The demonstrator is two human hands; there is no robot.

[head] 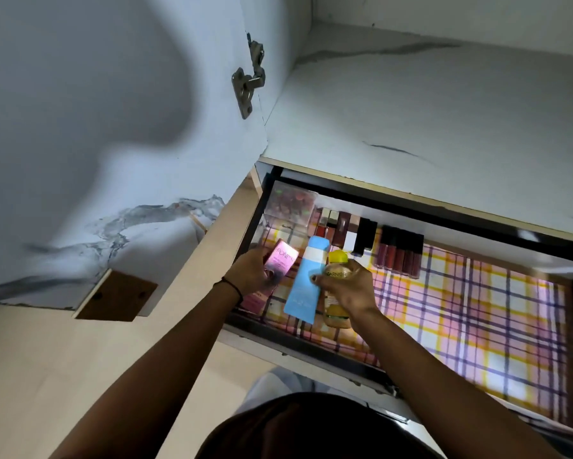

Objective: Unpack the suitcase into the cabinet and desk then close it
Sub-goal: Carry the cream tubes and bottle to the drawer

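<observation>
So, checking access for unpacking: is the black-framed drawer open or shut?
Open: the black-framed drawer is pulled out below the white marble shelf, its plaid liner exposed.

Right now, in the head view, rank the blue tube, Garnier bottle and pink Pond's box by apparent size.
1. blue tube
2. Garnier bottle, partly covered by the right hand
3. pink Pond's box, partly covered by the left hand

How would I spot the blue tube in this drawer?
Find the open drawer lined with plaid cloth. Near its left end is a flat light-blue plastic tube. It alone is blue, between a shiny pink carton and a yellow-capped amber bottle.
</observation>
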